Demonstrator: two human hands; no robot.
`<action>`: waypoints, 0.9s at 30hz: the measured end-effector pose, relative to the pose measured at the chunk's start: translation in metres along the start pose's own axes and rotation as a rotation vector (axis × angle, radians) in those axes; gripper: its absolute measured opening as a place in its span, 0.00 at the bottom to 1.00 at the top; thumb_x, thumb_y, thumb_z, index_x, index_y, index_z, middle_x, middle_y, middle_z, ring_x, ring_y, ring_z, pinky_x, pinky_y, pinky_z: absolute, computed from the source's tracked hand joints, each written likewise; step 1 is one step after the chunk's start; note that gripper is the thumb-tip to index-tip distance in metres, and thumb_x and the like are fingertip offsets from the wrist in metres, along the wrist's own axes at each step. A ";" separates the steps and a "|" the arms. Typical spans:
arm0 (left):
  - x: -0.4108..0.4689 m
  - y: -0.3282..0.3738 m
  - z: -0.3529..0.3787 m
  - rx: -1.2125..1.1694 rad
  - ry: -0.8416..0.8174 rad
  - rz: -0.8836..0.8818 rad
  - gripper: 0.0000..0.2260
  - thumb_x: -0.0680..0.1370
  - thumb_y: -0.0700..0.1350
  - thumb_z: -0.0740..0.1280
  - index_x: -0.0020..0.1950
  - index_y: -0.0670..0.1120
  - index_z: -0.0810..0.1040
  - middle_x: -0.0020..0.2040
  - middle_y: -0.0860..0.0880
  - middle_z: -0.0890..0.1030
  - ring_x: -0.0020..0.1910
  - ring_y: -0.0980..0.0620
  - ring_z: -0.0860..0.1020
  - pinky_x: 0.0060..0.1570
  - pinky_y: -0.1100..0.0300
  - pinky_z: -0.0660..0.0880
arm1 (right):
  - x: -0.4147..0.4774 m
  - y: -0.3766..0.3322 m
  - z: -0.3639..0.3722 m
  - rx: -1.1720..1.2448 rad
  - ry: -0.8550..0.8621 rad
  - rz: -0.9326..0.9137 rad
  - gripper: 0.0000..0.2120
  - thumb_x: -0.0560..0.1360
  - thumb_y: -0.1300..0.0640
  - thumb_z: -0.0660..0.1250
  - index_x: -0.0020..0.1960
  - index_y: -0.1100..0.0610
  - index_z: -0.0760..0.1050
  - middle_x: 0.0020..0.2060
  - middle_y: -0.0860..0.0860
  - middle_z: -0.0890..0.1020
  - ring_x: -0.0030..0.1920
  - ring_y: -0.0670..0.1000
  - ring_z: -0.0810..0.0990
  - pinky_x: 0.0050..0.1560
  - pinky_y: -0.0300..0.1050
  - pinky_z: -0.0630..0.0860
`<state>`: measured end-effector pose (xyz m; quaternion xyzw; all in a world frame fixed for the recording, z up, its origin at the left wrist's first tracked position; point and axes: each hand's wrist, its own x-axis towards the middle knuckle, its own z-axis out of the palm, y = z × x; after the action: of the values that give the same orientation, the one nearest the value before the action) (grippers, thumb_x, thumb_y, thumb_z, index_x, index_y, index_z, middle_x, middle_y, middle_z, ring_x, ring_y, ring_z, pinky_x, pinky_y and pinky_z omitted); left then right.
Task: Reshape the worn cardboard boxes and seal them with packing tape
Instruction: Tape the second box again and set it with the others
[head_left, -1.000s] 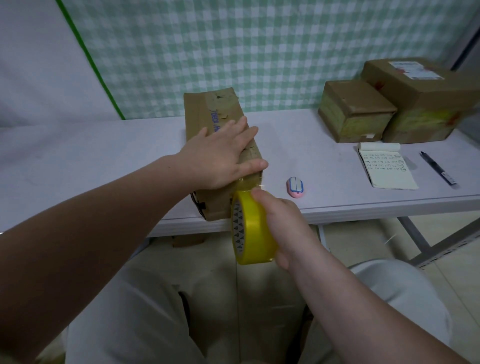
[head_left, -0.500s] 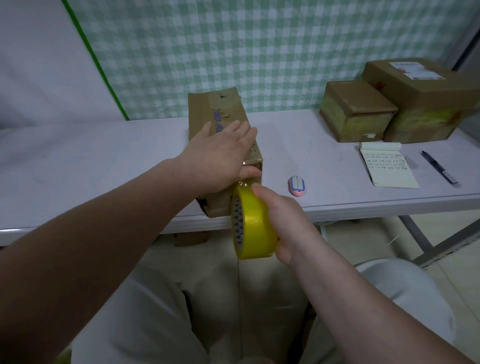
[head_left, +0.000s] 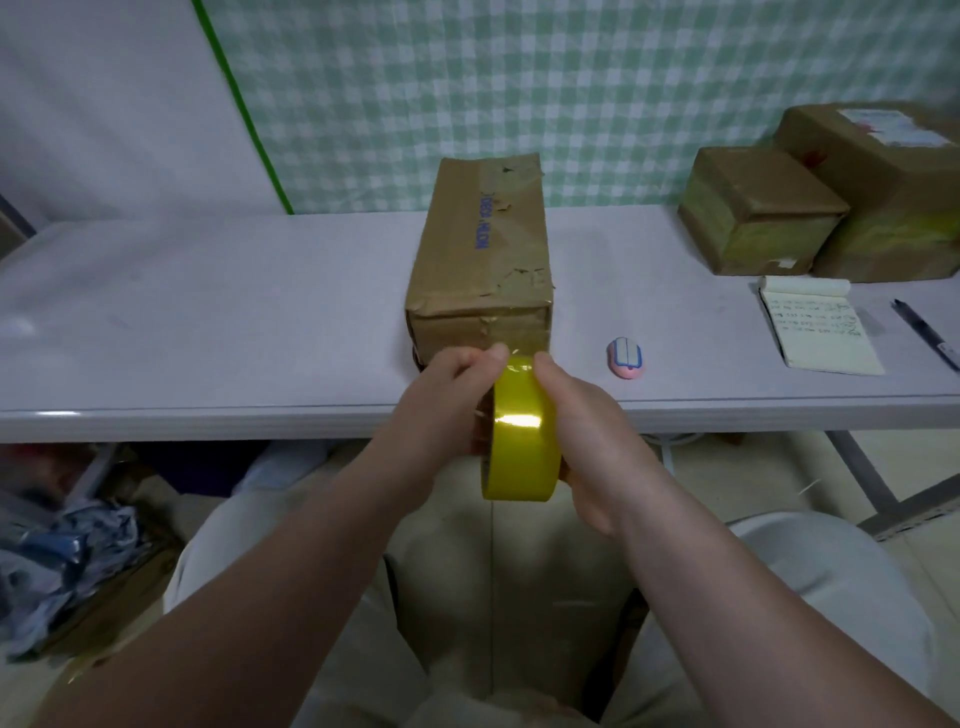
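Off the cardboard box now, my left hand has come down. On the white table that box lies lengthwise by the front edge; just before it, the yellow tape roll, with my right hand and left curled round it.

2 forearms show, the left forearm and the right forearm, each bare from the wrist to the picture's edge; the left hand and the right hand are bare as well, with short, plain nails on the fingertips that show; the legs wear light, cream-coloured trousers of smooth, thin-looking cloth; soft folds cross the left thigh; over the right thigh the cloth looks paler and greyer, with 1 faint crease near the hip.
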<state>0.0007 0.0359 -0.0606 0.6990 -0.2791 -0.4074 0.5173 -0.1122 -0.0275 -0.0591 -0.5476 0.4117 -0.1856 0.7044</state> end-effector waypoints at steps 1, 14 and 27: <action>-0.001 0.000 0.001 -0.055 -0.014 -0.029 0.20 0.74 0.61 0.66 0.57 0.47 0.74 0.46 0.48 0.78 0.42 0.52 0.78 0.39 0.55 0.76 | -0.002 -0.001 -0.002 -0.087 -0.024 -0.017 0.18 0.78 0.39 0.58 0.52 0.52 0.77 0.50 0.55 0.82 0.51 0.54 0.81 0.54 0.53 0.78; -0.008 0.012 0.000 -0.343 -0.131 -0.065 0.11 0.77 0.42 0.65 0.58 0.46 0.76 0.52 0.43 0.80 0.48 0.45 0.79 0.47 0.51 0.77 | 0.051 -0.052 -0.027 -1.186 0.139 -0.981 0.32 0.74 0.34 0.56 0.71 0.52 0.70 0.69 0.51 0.71 0.71 0.57 0.64 0.69 0.48 0.60; -0.011 0.018 -0.002 -0.193 -0.256 -0.077 0.19 0.76 0.44 0.67 0.65 0.44 0.69 0.47 0.43 0.80 0.36 0.48 0.83 0.35 0.55 0.80 | 0.071 -0.054 -0.026 -1.206 -0.054 -0.832 0.29 0.76 0.38 0.57 0.75 0.45 0.61 0.76 0.45 0.60 0.77 0.49 0.52 0.72 0.50 0.60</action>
<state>-0.0026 0.0407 -0.0401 0.5986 -0.2751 -0.5374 0.5265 -0.0800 -0.1118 -0.0372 -0.9556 0.1829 -0.1652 0.1616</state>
